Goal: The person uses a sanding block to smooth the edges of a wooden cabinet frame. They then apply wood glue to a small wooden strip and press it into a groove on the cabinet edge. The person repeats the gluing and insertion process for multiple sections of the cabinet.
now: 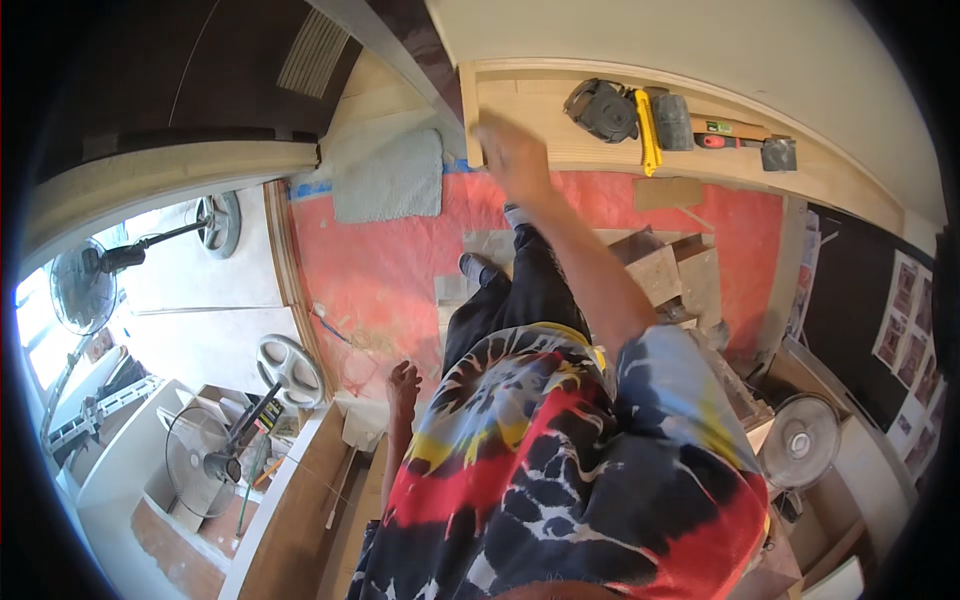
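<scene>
My right hand (pixel 512 152) reaches forward to the left end of a pale wooden ledge (pixel 540 150). Motion blurs its fingers, so their grip cannot be made out. Right of it on the ledge lie a black tape measure (pixel 604 110), a yellow utility knife (pixel 648 132), a mallet with a dark grey head (pixel 671 122) and wooden handle, and a scraper (pixel 777 154) with a red and black handle. My left hand (pixel 403 384) hangs low beside my body, its fingers curled closed. Whatever it may hold is too small to name.
Red sheeting (pixel 370 265) covers the floor, with a grey mat (pixel 388 177) on it. Boxes and tile pieces (pixel 655 275) lie right of my legs. Fans (pixel 800 440) stand at the right and left. An open-topped cabinet (pixel 300 500) is at lower left.
</scene>
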Demonstrator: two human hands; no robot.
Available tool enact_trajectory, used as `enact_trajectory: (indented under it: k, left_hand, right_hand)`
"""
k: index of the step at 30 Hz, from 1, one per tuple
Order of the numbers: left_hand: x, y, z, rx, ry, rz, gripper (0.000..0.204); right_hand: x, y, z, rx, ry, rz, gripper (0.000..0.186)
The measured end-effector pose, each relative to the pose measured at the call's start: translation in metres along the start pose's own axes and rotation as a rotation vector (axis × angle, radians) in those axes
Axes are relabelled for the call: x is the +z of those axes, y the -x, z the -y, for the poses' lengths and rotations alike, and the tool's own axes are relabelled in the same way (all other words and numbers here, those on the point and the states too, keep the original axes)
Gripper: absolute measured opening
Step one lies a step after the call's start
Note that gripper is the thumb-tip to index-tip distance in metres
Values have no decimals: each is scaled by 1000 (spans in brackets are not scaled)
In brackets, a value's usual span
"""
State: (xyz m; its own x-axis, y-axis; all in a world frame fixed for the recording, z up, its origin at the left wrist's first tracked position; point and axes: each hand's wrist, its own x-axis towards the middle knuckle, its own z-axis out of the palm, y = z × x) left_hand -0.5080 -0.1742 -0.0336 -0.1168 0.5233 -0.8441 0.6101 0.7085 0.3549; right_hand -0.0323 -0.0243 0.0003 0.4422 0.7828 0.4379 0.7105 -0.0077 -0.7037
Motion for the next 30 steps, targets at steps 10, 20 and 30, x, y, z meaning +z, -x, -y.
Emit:
enact_trajectory:
  k: [10,20,30]
  left_hand:
    - [0,11,-50,38,-118,-9,48]
    - [3,15,-63,41,-142,-28,50]
    - [17,17,-48,15,-158,32,50]
  right_hand:
    - [-18,-17,10,423,-502,-279,15]
    - [28,-58,-26,389,-477,-338,13]
    - [11,-11,0,185,-355,-265,5]
